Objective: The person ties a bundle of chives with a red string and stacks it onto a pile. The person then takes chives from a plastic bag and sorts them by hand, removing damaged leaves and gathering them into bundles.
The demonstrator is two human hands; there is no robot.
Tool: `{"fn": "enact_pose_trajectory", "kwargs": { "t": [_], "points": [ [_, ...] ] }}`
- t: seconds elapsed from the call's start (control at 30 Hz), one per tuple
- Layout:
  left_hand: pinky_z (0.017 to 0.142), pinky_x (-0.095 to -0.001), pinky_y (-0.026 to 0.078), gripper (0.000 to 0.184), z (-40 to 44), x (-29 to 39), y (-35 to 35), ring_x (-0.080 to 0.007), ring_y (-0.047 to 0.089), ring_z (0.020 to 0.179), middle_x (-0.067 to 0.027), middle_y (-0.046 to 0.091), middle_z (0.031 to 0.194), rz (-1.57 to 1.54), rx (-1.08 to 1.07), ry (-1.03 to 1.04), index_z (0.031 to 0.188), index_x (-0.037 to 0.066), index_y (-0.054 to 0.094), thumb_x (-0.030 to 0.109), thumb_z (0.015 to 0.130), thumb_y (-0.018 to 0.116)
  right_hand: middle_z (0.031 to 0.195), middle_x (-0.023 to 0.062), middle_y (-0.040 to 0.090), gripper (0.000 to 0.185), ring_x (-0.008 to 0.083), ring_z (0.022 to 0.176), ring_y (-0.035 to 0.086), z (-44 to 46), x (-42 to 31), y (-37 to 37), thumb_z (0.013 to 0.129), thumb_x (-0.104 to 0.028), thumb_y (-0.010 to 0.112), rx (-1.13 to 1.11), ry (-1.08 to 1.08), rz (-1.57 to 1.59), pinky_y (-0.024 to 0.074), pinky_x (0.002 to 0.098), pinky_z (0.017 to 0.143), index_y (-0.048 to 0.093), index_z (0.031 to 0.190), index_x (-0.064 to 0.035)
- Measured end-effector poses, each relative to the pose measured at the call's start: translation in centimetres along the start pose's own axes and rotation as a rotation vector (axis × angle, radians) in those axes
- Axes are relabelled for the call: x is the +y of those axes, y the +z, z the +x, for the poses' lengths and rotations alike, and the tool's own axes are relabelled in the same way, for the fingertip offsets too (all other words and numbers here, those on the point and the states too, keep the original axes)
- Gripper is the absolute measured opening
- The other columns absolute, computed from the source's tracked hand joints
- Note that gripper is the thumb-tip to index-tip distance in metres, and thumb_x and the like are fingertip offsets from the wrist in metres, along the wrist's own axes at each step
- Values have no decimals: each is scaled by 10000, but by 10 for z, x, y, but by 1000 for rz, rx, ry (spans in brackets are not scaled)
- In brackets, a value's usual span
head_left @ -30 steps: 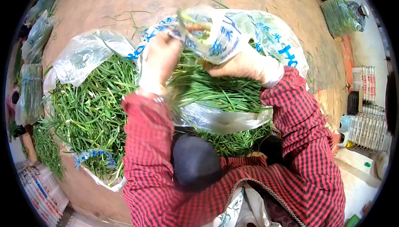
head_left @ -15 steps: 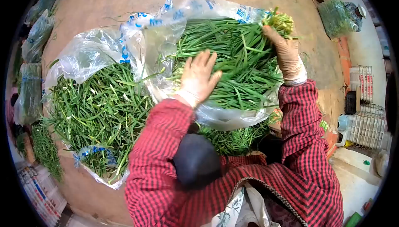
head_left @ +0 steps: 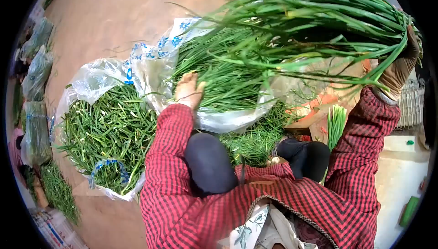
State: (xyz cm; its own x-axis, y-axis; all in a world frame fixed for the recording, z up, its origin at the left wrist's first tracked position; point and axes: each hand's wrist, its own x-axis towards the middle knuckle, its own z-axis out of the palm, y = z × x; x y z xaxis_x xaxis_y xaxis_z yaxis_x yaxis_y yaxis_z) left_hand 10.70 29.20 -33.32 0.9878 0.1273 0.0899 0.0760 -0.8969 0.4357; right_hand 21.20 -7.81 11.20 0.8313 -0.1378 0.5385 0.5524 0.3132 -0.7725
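My right hand (head_left: 401,69), gloved, is closed around the base of a large bunch of chives (head_left: 319,18), lifted at the upper right. Its long green leaves trail leftward over a plastic bag (head_left: 228,119) with blue print. More chives (head_left: 232,73) lie in that bag. My left hand (head_left: 189,90) rests at the left edge of these chives, thumb apart from the fingers and nothing visible in its grasp; the fingertips are partly hard to make out.
A second plastic bag (head_left: 91,71) on the left holds loose green trimmings (head_left: 109,132). Cut leaves (head_left: 251,146) cover the floor between my knees. A small upright bundle of chives (head_left: 336,123) stands by my right sleeve. Wrapped green packs (head_left: 35,132) line the far left.
My right hand has raised the bunch of chives out of the bag, up and to the right. My left hand has shifted left and slightly down to the edge of the pile.
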Motion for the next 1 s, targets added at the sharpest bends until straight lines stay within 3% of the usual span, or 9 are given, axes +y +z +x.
{"fn": "enact_pose_trajectory", "kwargs": {
  "t": [0.23, 0.37, 0.47, 0.53, 0.63, 0.7, 0.73, 0.9, 1.0],
  "points": [
    [866, -290, 501, 179, -34, 99, -171, -148, 649, 905, -60, 709, 958, -1235, 448, -16, 1045, 10, 699, 115, 939, 600, 1124, 103, 663, 422, 178, 986, 639, -61, -14, -13, 884, -293, 634, -200, 322, -66, 513, 314, 900, 612, 1194, -8],
    [1132, -403, 298, 1117, -42, 194, -209, -290, 222, 1441, -208, 263, 1535, -1185, 85, 363, 1510, 61, 220, 365, 650, 865, 977, 59, 685, 310, 161, 896, 660, -97, -12, 35, 868, -281, 668, -416, 665, -77, 530, 296, 823, 663, 1070, -46],
    [1067, -364, 359, 931, -63, 262, -207, -246, 459, 1262, -128, 472, 1395, -1514, -256, 476, 1424, 34, 384, 263, 670, 879, 1223, 131, 617, 583, 205, 1114, 602, -125, -3, 67, 862, -382, 666, -537, 890, -20, 469, 344, 982, 531, 1300, -20],
    [946, -337, 450, 624, -70, 266, -195, -196, 582, 1050, -77, 616, 1180, -1591, -402, 253, 1261, 9, 544, 157, 726, 831, 918, 43, 623, 241, 130, 749, 595, -143, -20, 104, 866, -133, 695, -617, 680, 22, 519, 274, 632, 594, 1069, -52],
    [771, -312, 533, 290, -75, 270, -133, -177, 646, 876, -64, 671, 994, -2034, -43, 2, 1096, 0, 639, 90, 821, 639, 878, 23, 604, 142, 125, 769, 576, -145, -9, 91, 867, -94, 675, -592, 950, -87, 506, 259, 662, 598, 981, -61],
    [728, -341, 559, 278, -83, 276, -134, -193, 661, 823, -70, 670, 952, -2239, -19, -272, 1076, -19, 636, 161, 888, 540, 1486, 305, 300, 1281, 375, 1394, 316, -158, 31, 51, 674, -691, 709, -777, 478, -592, 266, 392, 1138, 67, 1497, 52],
    [746, -349, 558, 283, -91, 272, -132, -184, 656, 871, -86, 669, 1003, -2280, -42, -308, 1103, -10, 627, 165, 900, 540, 1504, 254, 296, 1047, 323, 1401, 301, -164, 30, 31, 827, -439, 716, -875, 527, -702, 252, 377, 1145, 58, 1515, -1],
    [1009, -444, 451, 396, -132, 297, -103, -248, 587, 1094, -82, 613, 1192, -2368, -112, -708, 1221, 81, 569, 366, 948, 533, 1402, 271, 415, 1209, 326, 1267, 466, -252, 20, -48, 725, -416, 804, -1099, 948, -920, 378, 369, 1063, -17, 1512, -5],
    [948, -414, 488, 390, -172, 322, -41, -242, 607, 1037, -80, 633, 1106, -2578, -350, -725, 1187, 80, 549, 377, 934, 570, 1170, 113, 597, 782, 183, 1064, 549, -245, 4, -90, 745, -215, 749, -1181, 1229, -859, 465, 328, 930, 355, 1390, -14]
  ]
}}
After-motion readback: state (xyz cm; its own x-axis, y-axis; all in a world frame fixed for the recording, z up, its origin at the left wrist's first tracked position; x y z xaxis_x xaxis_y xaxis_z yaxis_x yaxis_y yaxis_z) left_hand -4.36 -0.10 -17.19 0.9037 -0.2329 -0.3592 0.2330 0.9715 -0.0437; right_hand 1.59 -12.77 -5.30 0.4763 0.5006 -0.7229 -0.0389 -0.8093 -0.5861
